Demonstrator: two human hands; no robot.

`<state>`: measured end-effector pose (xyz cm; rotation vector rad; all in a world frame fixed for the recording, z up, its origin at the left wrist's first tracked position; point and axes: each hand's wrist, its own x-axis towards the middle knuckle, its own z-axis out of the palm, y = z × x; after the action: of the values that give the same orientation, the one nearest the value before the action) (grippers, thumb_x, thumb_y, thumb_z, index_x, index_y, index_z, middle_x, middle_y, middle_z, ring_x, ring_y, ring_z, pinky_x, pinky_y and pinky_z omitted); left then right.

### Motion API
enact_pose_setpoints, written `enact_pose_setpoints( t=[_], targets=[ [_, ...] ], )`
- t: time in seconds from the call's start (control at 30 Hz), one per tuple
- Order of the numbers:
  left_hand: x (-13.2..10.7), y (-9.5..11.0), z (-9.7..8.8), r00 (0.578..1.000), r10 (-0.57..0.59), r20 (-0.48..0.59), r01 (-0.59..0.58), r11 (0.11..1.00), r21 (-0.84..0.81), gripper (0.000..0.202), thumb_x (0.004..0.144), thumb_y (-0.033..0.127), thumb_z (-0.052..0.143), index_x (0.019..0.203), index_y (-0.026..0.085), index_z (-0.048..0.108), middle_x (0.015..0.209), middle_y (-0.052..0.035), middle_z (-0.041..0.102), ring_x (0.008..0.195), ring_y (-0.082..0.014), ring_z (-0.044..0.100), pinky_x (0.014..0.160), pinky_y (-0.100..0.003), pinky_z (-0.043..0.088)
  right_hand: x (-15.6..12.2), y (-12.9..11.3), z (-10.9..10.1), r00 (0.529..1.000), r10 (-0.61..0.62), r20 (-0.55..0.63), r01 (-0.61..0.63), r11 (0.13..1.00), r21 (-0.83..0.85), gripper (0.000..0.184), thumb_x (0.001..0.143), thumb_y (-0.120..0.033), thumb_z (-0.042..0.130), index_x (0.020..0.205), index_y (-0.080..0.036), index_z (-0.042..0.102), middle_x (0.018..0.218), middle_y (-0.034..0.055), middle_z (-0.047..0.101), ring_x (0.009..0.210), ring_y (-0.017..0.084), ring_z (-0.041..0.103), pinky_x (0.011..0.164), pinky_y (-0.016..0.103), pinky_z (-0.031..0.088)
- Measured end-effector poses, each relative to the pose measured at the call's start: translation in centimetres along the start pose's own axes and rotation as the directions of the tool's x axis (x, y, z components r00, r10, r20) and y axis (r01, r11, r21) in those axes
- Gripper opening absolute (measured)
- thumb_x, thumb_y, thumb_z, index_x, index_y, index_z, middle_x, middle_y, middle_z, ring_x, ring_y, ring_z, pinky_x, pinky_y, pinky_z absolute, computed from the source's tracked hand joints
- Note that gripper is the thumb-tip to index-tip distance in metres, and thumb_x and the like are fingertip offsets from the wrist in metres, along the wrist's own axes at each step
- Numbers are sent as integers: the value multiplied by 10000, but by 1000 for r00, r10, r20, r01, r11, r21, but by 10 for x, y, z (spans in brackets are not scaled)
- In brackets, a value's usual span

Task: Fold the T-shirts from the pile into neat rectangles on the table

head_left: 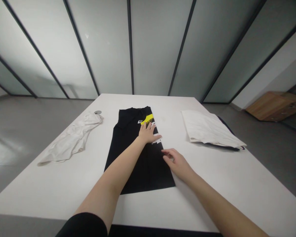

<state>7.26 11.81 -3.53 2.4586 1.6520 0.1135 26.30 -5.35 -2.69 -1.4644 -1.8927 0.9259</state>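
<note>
- Black T-shirt (140,164), folded lengthwise, is laid flat at mid-table, yellow-and-white print showing near the collar.
- Left hand (148,133): pressed open, palm down, on the shirt.
- Right hand (176,161): kept loosely curved at the shirt's right edge, nothing gripped.
- White table (148,210): shirt centred upon it.
- Crumpled white cloth (71,138): placed left of the shirt.
- Folded white garment (209,128): placed right, dark fabric beneath.
- Wooden cabinet (276,107): seen beyond the table, far right.
</note>
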Motion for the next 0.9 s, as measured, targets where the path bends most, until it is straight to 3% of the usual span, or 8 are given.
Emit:
enact_pose_setpoints(
  t=[0.07, 0.17, 0.27, 0.37, 0.47, 0.57, 0.73, 0.9],
  targets=[
    [-1, 0, -1, 1000, -9, 0, 9, 1000, -6, 1067, 911, 911, 338, 1740, 242, 273, 1822, -100, 191, 1672, -448, 95, 1342, -564, 86, 3, 8, 4, 982, -141, -125, 110, 968, -224, 366, 1020, -357, 563, 1331, -258, 730, 1298, 135, 664, 1258, 315, 630, 1121, 530, 512],
    [-1, 0, -2, 1000, -16, -2, 16, 1000, -15, 1055, 912, 906, 344, 1740, 256, 267, 1823, -91, 194, 1675, -436, 88, 1343, -558, 87, -1, 10, 14, 975, -219, -37, 183, 887, -423, 483, 996, -328, 614, 1475, -284, 655, 1432, 155, 593, 1320, 361, 580, 1159, 588, 473],
    [-2, 0, -2, 1000, -14, 1, 14, 1000, -17, 1049, 916, 902, 345, 1740, 258, 262, 1823, -93, 192, 1676, -432, 87, 1341, -561, 88, -6, 4, 21, 985, -175, 15, 159, 858, -488, 614, 976, -324, 649, 1581, -276, 556, 1421, 169, 591, 1287, 369, 598, 1137, 574, 490],
    [-2, 0, -2, 1000, -12, 0, 12, 1000, -10, 1054, 917, 902, 344, 1739, 246, 269, 1823, -98, 186, 1674, -436, 95, 1341, -558, 85, -6, -2, 19, 996, -81, -28, 64, 920, -387, 670, 950, -305, 671, 1600, -263, 512, 1344, 150, 621, 1162, 318, 664, 1077, 512, 534],
    [-1, 1, -2, 1000, -19, -2, 19, 1000, -11, 1066, 909, 913, 352, 1736, 243, 281, 1822, -99, 192, 1673, -438, 104, 1341, -556, 90, -3, -5, 12, 998, 45, -37, -51, 985, -166, 645, 938, -312, 675, 1561, -243, 525, 1336, 138, 630, 868, 215, 692, 925, 445, 591],
    [0, 1, -1, 1000, -25, -4, 25, 1000, -12, 1075, 897, 927, 352, 1737, 259, 282, 1821, -87, 199, 1676, -428, 97, 1344, -550, 89, -3, -6, 5, 984, 170, 60, -175, 981, 82, 590, 937, -348, 674, 1506, -245, 558, 1308, 112, 643, 705, 140, 654, 750, 367, 592],
    [0, -1, 1, 1000, -19, -20, 19, 1000, -21, 1072, 893, 930, 354, 1735, 268, 292, 1818, -74, 216, 1675, -426, 105, 1349, -540, 91, -6, -9, -6, 921, 229, 315, -319, 907, 274, 601, 938, -472, 681, 1492, -270, 566, 816, -63, 568, 519, 94, 535, 481, 222, 415],
    [-2, -1, 0, 999, -2, -49, 1, 1000, -25, 1009, 928, 887, 364, 1720, 263, 328, 1804, -79, 269, 1668, -421, 150, 1350, -523, 109, -6, -14, -13, 893, 295, 341, -381, 897, 223, 537, 942, -488, 672, 1433, -274, 629, 701, -88, 475, 485, 103, 528, 370, 191, 227]
  ],
)
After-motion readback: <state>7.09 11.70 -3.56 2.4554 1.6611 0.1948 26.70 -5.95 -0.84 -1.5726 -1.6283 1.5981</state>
